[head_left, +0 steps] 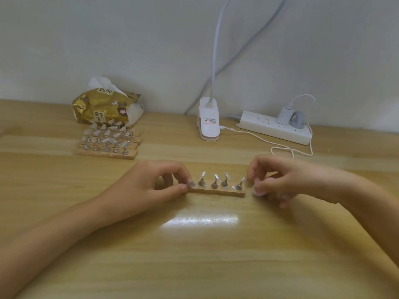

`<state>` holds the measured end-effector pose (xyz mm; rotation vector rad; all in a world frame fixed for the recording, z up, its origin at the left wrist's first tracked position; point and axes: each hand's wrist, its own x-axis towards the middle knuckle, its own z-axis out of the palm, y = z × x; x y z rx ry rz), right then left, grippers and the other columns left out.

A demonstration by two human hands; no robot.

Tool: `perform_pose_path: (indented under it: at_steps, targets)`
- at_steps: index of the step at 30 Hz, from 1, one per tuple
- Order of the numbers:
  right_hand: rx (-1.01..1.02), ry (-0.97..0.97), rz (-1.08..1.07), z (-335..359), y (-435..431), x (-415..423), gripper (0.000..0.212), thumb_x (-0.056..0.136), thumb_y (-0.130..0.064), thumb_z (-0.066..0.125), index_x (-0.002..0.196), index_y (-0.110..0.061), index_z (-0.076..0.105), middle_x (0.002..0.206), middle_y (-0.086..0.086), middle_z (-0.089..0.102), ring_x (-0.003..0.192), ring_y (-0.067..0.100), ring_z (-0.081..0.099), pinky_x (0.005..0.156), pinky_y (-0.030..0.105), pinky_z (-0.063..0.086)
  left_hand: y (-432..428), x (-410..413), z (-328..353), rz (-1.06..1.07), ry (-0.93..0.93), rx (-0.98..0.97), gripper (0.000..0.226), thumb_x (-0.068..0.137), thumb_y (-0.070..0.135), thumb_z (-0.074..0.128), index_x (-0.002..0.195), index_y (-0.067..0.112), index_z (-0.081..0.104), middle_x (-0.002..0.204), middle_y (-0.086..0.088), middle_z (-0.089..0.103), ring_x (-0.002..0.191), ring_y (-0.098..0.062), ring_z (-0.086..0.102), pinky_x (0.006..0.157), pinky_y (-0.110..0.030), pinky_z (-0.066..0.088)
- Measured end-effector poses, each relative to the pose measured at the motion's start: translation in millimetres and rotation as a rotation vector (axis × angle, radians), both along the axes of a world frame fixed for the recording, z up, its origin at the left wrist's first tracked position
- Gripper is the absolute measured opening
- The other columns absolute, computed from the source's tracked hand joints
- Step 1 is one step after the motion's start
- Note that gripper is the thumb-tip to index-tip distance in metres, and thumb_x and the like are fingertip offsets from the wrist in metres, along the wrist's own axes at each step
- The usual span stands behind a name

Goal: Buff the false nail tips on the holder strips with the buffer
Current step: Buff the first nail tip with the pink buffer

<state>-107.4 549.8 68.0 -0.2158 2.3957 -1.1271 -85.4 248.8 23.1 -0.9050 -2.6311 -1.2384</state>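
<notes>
Wooden holder strip (218, 192) lies crosswise between both hands: left hand (151, 184) pinches its left end; grip of right hand (278, 180) unclear.

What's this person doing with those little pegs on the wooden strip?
The left hand pinches the left end of a holder strip carrying nail tips on small stands. The right hand is curled by its right end, too blurred to tell if it holds anything. More strips wait at the back left. I can't see a buffer.
</notes>
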Motion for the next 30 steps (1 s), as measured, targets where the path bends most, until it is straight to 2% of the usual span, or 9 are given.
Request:
perform_pose_path:
  at_steps: [3,8,12,16,19,21,24,27,30]
  targets:
    - [0.096,0.054,0.042,0,-8,6,0.022,0.082,-0.011,0.08,0.094,-0.025,0.067,0.085,-0.002,0.066,0.066,0.011,0.067,0.055,0.023,0.055,0,-1,1,-0.033,-0.03,0.016,0.012,0.089,0.012,0.069,0.087,0.024,0.072,0.083,0.018,0.07,0.066,0.002,0.058,0.056,-0.002,0.036]
    - [0.029,0.284,-0.061,-20,-21,3,0.017,0.079,-0.012,0.08,0.082,-0.023,0.067,0.082,0.002,0.064,0.054,0.006,0.06,0.045,0.023,0.051,0,-2,1,0.006,-0.018,0.015,0.015,0.09,0.012,0.068,0.087,0.026,0.071,0.083,0.016,0.071,0.07,0.01,0.059,0.06,0.001,0.036]
    - [-0.012,0.461,-0.067,-31,-23,-3,0.019,0.079,-0.018,0.082,0.086,-0.026,0.067,0.072,-0.012,0.061,0.05,0.0,0.053,0.04,0.018,0.044,1,-9,-3,0.102,-0.011,0.005,0.017,0.091,0.013,0.066,0.088,0.03,0.067,0.084,0.02,0.07,0.079,0.001,0.063,0.059,-0.003,0.037]
    - [-0.054,0.558,-0.163,-36,-16,-11,0.03,0.074,-0.021,0.086,0.084,-0.028,0.06,0.076,-0.014,0.066,0.057,-0.001,0.054,0.048,0.013,0.043,2,-12,-3,0.133,-0.01,-0.002,0.016,0.091,0.017,0.066,0.088,0.033,0.066,0.085,0.022,0.07,0.08,-0.006,0.064,0.062,-0.007,0.04]
    - [-0.317,0.563,-0.316,-31,-9,-10,0.018,0.081,-0.014,0.08,0.083,-0.02,0.063,0.074,-0.01,0.065,0.061,0.004,0.055,0.05,0.016,0.046,-1,-8,-1,0.109,-0.022,0.083,0.009,0.093,0.023,0.064,0.092,0.032,0.066,0.09,0.016,0.071,0.073,-0.009,0.063,0.068,-0.022,0.049]
    - [-0.506,0.582,-0.293,-25,-15,-1,0.012,0.084,-0.012,0.077,0.088,-0.018,0.067,0.083,-0.004,0.069,0.071,0.006,0.063,0.06,0.018,0.054,1,-3,0,0.09,-0.041,0.15,0.005,0.094,0.029,0.063,0.093,0.031,0.067,0.091,0.013,0.071,0.067,-0.009,0.059,0.064,-0.031,0.05]
    - [-0.701,0.486,-0.108,-26,-39,20,0.012,0.083,-0.014,0.075,0.094,-0.02,0.073,0.095,0.005,0.073,0.079,0.011,0.07,0.066,0.022,0.057,10,7,-1,0.062,-0.156,0.251,0.009,0.092,0.025,0.065,0.091,0.031,0.071,0.089,0.008,0.073,0.058,-0.017,0.055,0.054,-0.023,0.049]
    - [-0.777,0.329,-0.009,-37,-61,39,0.013,0.084,-0.012,0.074,0.094,-0.02,0.075,0.092,0.004,0.073,0.072,0.009,0.066,0.06,0.019,0.055,16,14,-4,0.044,-0.192,0.244,0.014,0.091,0.02,0.069,0.087,0.033,0.071,0.082,0.009,0.074,0.049,-0.007,0.046,0.047,-0.017,0.04]
    - [-0.79,0.238,-0.001,-43,-69,44,0.016,0.082,-0.009,0.075,0.095,-0.012,0.068,0.088,0.004,0.071,0.069,0.013,0.065,0.061,0.022,0.055,18,15,-4,0.036,-0.187,0.242,0.006,0.084,0.03,0.067,0.082,0.029,0.073,0.07,0.013,0.07,0.047,-0.004,0.039,0.045,-0.014,0.032]
